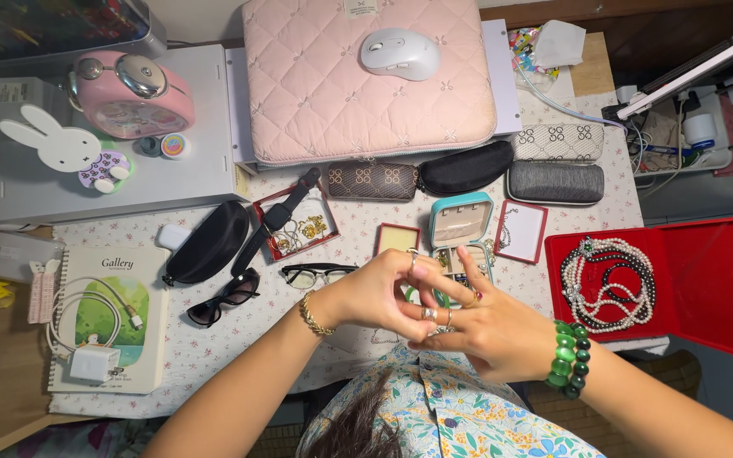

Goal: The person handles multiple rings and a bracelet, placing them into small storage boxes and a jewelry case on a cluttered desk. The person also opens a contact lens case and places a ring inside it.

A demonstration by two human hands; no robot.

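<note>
Left hand (375,293) pinches a ring (428,314) on the spread right hand (489,331), just below the teal jewellery box (461,219).

Two hands: left hand (379,293), right hand (485,326), meeting at 6 o'clock. Five glasses cases: black (207,242) at 9, brown (372,181), black (466,168), patterned (558,142), grey (555,181) toward 12–1. Two pairs of glasses: sunglasses (224,298), clear glasses (316,273). One mouse (400,53) at 12. One alarm clock (133,93) at 10.
</note>
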